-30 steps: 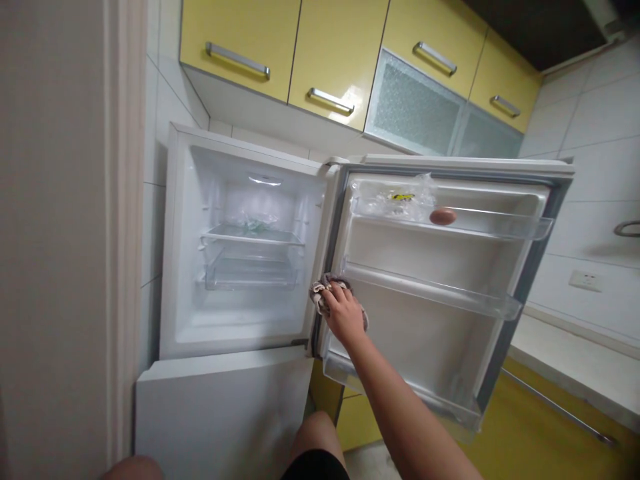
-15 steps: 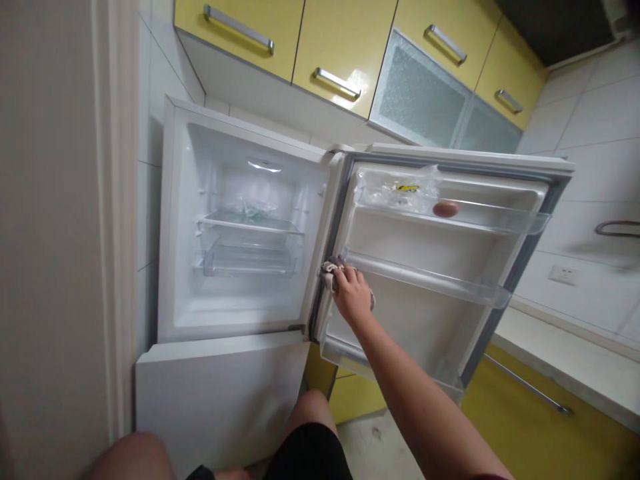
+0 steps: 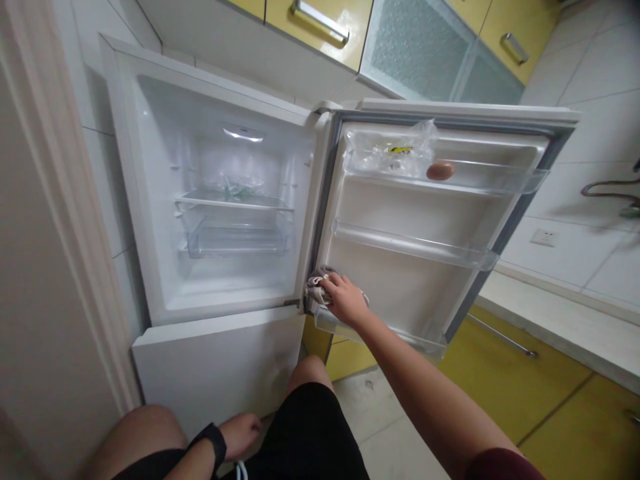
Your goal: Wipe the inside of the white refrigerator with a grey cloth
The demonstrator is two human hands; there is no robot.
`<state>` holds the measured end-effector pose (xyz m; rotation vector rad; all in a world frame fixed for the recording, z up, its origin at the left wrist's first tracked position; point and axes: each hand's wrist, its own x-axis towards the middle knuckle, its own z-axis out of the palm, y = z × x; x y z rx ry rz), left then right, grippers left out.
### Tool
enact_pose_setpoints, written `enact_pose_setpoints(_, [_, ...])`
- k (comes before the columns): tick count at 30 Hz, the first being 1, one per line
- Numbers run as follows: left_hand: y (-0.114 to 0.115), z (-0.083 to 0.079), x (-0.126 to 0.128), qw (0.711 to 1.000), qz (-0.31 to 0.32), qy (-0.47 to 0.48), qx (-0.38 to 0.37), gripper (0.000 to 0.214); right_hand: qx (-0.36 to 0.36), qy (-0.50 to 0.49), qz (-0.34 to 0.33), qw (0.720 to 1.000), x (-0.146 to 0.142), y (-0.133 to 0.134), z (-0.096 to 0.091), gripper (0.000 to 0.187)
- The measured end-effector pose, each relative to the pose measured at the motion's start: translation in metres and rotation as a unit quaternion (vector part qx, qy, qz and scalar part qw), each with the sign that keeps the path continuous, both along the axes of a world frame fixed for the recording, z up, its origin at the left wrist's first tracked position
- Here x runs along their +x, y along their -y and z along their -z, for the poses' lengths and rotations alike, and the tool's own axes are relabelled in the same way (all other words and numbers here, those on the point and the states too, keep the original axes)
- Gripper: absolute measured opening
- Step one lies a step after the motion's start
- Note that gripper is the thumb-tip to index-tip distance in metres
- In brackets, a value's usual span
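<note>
A patterned cloth (image 3: 318,287) is bunched under the fingers of my right hand (image 3: 347,300). That hand presses it against the hinge-side edge of the open fridge door (image 3: 395,287), just above the clear bottom door shelf (image 3: 385,337). My left hand (image 3: 241,433), with a black band at the wrist, rests low between my legs. Its fingers look curled, and I see nothing in them. On the upper door shelf (image 3: 480,180) are a brown egg (image 3: 441,171) and a crumpled clear plastic bag (image 3: 385,152).
To the left stands the open fridge compartment (image 3: 165,220), with a glass shelf (image 3: 240,200) holding a plastic bag and a clear drawer (image 3: 237,241) below. Yellow cabinets (image 3: 505,360) and a pale countertop (image 3: 560,327) lie right. A wall edge (image 3: 55,220) is close on my left.
My right hand has moved the cloth down the door's edge, from beside the middle shelf to just above the bottom one. The view has tilted down, and my left hand now shows more fully.
</note>
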<state>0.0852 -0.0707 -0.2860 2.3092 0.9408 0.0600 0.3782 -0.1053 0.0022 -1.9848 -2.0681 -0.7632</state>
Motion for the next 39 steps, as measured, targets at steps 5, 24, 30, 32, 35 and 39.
enact_pose_setpoints(5, [-0.002,-0.072,0.027,0.989,0.076,0.043,0.123,0.038,0.181,-0.054,-0.029,0.982,0.018,0.055,-0.033,0.047])
enact_pose_setpoints(24, [0.020,-0.201,0.166,0.820,0.278,0.108,0.489,0.065,0.399,0.067,0.093,0.910,0.166,0.179,-0.091,0.068])
enact_pose_setpoints(30, [0.025,-0.179,0.196,0.861,0.204,0.098,0.456,0.082,0.368,0.048,0.125,0.920,0.127,0.147,-0.082,0.053])
enact_pose_setpoints(32, [0.024,-0.169,0.203,0.866,0.174,0.109,0.456,0.083,0.353,0.042,0.125,0.926,0.112,0.133,-0.080,0.042])
enact_pose_setpoints(35, [0.016,-0.158,0.212,0.877,0.092,0.125,0.455,0.086,0.338,0.035,0.102,0.935,0.086,0.106,-0.080,0.040])
enact_pose_setpoints(39, [0.005,-0.158,0.212,0.881,0.072,0.126,0.451,0.088,0.306,0.021,0.045,0.951,0.046,0.065,-0.083,0.046])
